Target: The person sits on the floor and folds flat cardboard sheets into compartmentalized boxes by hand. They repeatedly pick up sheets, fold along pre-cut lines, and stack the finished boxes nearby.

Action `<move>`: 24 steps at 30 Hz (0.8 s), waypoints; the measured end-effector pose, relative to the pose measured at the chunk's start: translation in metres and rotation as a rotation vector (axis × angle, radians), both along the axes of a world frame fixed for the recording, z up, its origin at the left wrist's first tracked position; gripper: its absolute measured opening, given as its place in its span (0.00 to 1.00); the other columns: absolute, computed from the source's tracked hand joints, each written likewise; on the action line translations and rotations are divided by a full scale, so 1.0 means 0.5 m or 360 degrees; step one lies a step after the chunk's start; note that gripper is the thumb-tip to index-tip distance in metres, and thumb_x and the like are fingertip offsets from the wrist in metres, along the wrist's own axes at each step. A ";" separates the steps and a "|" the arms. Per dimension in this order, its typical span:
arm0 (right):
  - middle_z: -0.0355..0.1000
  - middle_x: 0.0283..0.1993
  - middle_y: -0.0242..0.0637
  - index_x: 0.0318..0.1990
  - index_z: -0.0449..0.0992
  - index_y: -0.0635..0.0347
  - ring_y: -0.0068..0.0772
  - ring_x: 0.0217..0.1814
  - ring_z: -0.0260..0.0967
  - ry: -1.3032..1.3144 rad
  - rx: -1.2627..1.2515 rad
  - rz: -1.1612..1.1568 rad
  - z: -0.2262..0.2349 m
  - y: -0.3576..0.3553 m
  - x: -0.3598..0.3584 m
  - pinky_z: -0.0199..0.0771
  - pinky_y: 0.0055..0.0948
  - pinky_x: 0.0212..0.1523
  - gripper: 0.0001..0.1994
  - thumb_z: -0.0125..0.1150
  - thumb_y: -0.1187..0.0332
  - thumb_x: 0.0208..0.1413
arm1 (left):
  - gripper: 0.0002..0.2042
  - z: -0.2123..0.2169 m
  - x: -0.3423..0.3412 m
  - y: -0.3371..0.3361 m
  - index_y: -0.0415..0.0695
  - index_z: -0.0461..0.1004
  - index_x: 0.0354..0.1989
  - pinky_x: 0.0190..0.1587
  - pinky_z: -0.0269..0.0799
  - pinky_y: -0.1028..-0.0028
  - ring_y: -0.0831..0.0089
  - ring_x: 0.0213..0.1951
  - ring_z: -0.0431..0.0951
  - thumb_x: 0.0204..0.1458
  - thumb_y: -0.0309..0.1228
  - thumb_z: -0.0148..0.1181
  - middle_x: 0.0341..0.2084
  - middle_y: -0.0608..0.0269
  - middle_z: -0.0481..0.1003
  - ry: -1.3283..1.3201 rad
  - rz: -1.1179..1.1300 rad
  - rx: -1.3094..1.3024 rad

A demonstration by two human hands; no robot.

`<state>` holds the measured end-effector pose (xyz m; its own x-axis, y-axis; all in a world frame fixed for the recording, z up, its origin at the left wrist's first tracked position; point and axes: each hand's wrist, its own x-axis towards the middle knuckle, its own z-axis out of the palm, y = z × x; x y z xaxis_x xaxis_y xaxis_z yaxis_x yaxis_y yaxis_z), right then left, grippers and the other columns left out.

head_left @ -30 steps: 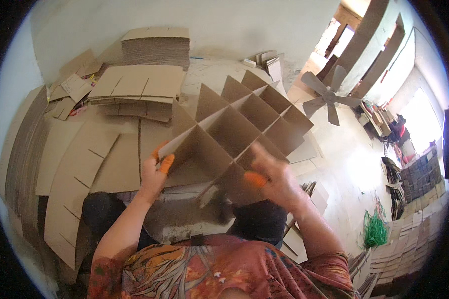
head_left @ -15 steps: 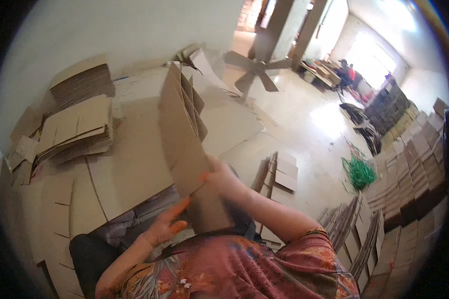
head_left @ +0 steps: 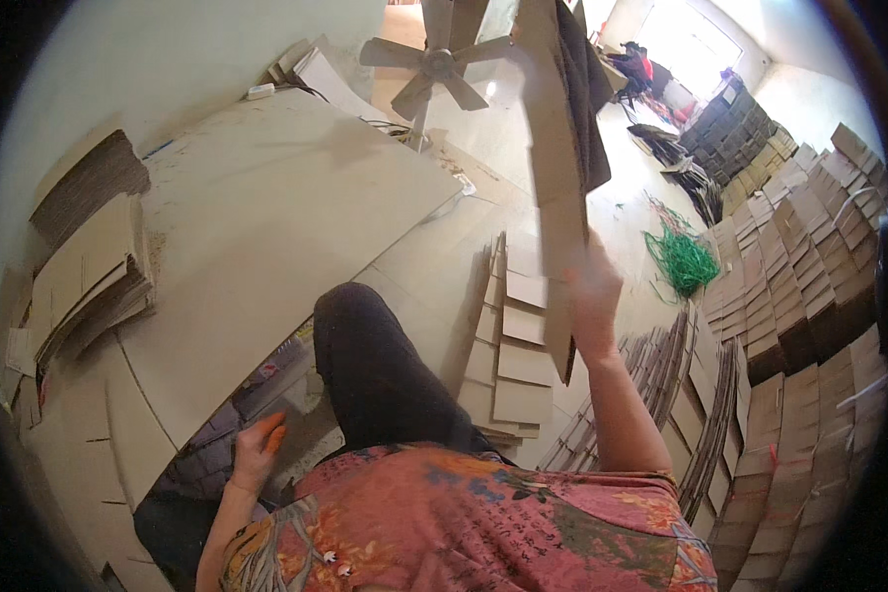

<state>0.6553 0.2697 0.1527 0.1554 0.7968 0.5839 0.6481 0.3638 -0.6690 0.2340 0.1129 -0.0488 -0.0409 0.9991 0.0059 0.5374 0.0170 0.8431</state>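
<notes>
My right hand (head_left: 594,296) is stretched out to the right, closed round the near end of an assembled cardboard divider (head_left: 555,187). The divider stands tall from the hand, a long tan strip with darker cross pieces along its far side. It is raised above the floor, in front of part of the room. My left hand (head_left: 259,449) hangs low beside the near edge of the pale board table (head_left: 296,187), touching none of the cardboard. Its fingers are curled in, with orange coverings on the tips and nothing visible in them.
Stacked cardboard sheets (head_left: 84,276) lie at the table's left. Cardboard dividers (head_left: 523,345) stand on the floor in front to the right, with large rows (head_left: 799,286) beyond. Green twine (head_left: 683,261) lies by them. A fan (head_left: 438,65) stands past the table.
My right hand has swung the divider from over the table out to the right. The left hand has come away from it, dropped lower and curled its fingers. My view has shifted right.
</notes>
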 end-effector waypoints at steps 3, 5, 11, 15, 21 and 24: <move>0.70 0.45 0.59 0.56 0.63 0.71 0.54 0.43 0.71 -0.0545 -0.0161 -0.0410 -0.130 0.044 0.084 0.72 0.36 0.45 0.28 0.44 0.87 0.42 | 0.11 -0.006 0.011 0.005 0.36 0.76 0.42 0.38 0.71 0.72 0.65 0.35 0.79 0.51 0.27 0.58 0.34 0.50 0.78 0.0097 0.0034 0.0050; 0.67 0.51 0.58 0.57 0.62 0.68 0.54 0.52 0.67 -0.0798 -0.0280 -0.0563 -0.232 0.064 0.134 0.68 0.41 0.50 0.28 0.47 0.84 0.43 | 0.10 -0.035 0.005 -0.003 0.35 0.76 0.40 0.36 0.71 0.72 0.66 0.33 0.78 0.51 0.26 0.58 0.32 0.51 0.78 0.0209 0.0034 0.0159; 0.64 0.57 0.49 0.58 0.63 0.61 0.48 0.60 0.60 -0.1455 -0.1079 -0.0842 -0.580 0.091 0.191 0.55 0.60 0.57 0.24 0.51 0.73 0.49 | 0.10 -0.067 -0.005 -0.031 0.37 0.76 0.41 0.33 0.71 0.71 0.63 0.32 0.78 0.51 0.26 0.56 0.31 0.49 0.77 0.0339 -0.0164 -0.0666; 0.58 0.62 0.46 0.62 0.57 0.56 0.50 0.64 0.55 -0.1372 -0.1895 -0.0596 -0.768 0.069 0.187 0.46 0.65 0.60 0.25 0.49 0.65 0.56 | 0.12 -0.302 -0.118 -0.125 0.39 0.75 0.43 0.33 0.71 0.69 0.62 0.32 0.78 0.52 0.29 0.56 0.31 0.50 0.77 0.0174 -0.0354 -0.0616; 0.51 0.68 0.42 0.65 0.52 0.55 0.48 0.69 0.45 -0.0810 -0.1580 -0.0712 -0.790 0.036 0.204 0.42 0.63 0.63 0.38 0.56 0.46 0.52 | 0.12 -0.339 -0.078 -0.051 0.39 0.75 0.43 0.34 0.71 0.69 0.62 0.32 0.78 0.52 0.29 0.56 0.31 0.50 0.77 0.0264 -0.0483 -0.0947; 0.48 0.69 0.42 0.66 0.50 0.52 0.51 0.70 0.44 -0.0449 -0.1715 -0.0943 -0.797 0.011 0.307 0.42 0.66 0.62 0.44 0.58 0.41 0.47 | 0.12 -0.333 -0.003 0.035 0.39 0.75 0.43 0.34 0.71 0.69 0.62 0.33 0.78 0.52 0.29 0.56 0.31 0.50 0.77 0.0347 -0.0536 -0.0975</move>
<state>0.8086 0.2752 -0.2457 0.6273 0.7387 -0.2465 0.6928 -0.6740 -0.2566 0.2323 0.1304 -0.2154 0.2075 0.7838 -0.5853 0.7513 0.2555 0.6085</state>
